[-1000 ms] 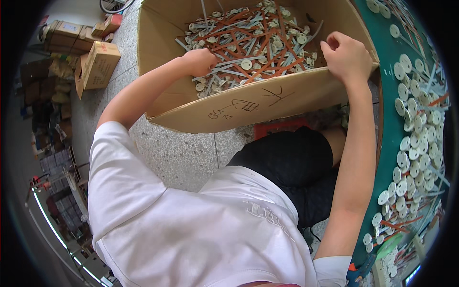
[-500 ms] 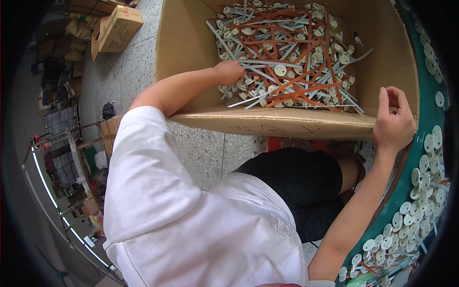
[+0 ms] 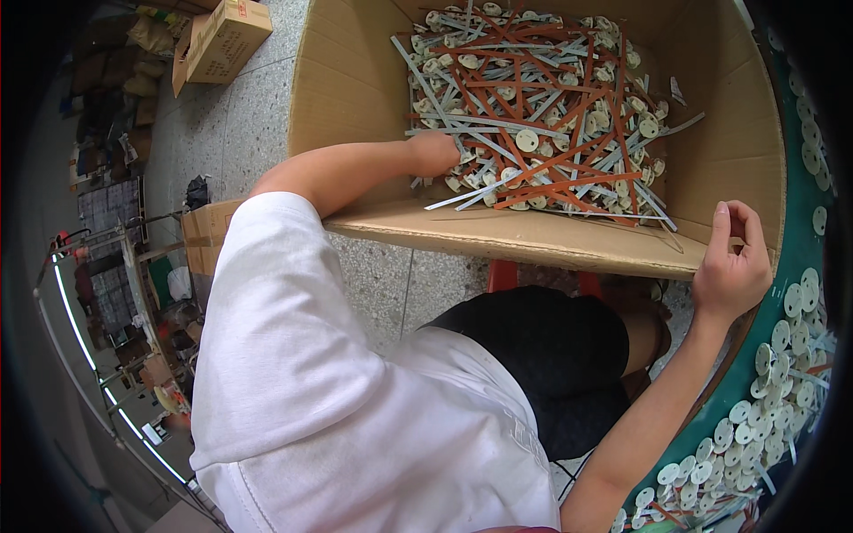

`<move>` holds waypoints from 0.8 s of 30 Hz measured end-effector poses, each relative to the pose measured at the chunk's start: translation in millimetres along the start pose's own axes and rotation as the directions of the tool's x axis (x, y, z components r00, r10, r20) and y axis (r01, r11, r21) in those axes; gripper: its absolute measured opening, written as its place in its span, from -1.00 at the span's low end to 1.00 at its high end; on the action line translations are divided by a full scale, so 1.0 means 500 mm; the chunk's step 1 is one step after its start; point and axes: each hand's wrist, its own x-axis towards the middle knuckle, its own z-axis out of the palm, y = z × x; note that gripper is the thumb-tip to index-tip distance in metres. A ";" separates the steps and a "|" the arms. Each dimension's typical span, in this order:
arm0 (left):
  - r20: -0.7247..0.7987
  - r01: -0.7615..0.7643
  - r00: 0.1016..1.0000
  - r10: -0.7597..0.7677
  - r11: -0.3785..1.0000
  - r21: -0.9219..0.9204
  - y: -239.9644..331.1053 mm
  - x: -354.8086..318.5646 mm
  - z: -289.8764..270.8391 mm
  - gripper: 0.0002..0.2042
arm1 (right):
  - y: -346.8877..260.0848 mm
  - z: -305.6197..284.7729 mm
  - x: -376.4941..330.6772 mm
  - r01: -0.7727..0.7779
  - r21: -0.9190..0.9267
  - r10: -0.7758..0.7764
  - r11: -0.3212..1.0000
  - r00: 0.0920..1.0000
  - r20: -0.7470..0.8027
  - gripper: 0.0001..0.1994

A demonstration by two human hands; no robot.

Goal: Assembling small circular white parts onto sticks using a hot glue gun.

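My left hand (image 3: pixel 434 155) reaches over the near-left side of a large cardboard box (image 3: pixel 355 98), its fingers curled closed at the edge of the heap inside. What those fingers hold, if anything, is hidden. The heap mixes flat orange strips (image 3: pixel 569 188), pale grey strips (image 3: pixel 484 125) and round cream discs with small holes, one disc (image 3: pixel 527 140) lying on top near the middle. By the box's near-right corner, my right hand (image 3: pixel 734 271) is raised with thumb and fingers bent toward each other. Whatever may be between them is too small to make out.
A green tabletop (image 3: pixel 711 426) runs along the right, with many cream discs (image 3: pixel 737 435) and strips piled on it. A smaller carton (image 3: pixel 229 40) stands on the speckled floor (image 3: pixel 267 98) at the far left. Metal racks (image 3: pixel 133 266) are farther left.
My right hand has come lower and nearer to me beside the box corner. My left hand stays at the heap's left edge. The whole view has shifted slightly.
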 end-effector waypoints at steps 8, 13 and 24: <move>0.131 -0.031 0.991 0.004 0.978 0.206 0.035 -0.052 -0.189 -0.88 | 0.002 -0.005 0.001 -0.018 -0.053 0.020 0.998 0.999 0.042 -0.86; -0.454 -0.025 0.891 -0.003 0.998 -0.056 0.076 -0.159 -0.385 -0.93 | 0.003 -0.008 0.003 -0.068 -0.124 0.080 0.990 0.992 0.099 -0.82; -0.834 -0.518 0.425 0.351 0.850 0.094 0.167 -0.213 -0.385 -0.89 | -0.249 0.010 -0.038 -0.052 0.505 -0.230 0.861 0.847 0.479 -0.67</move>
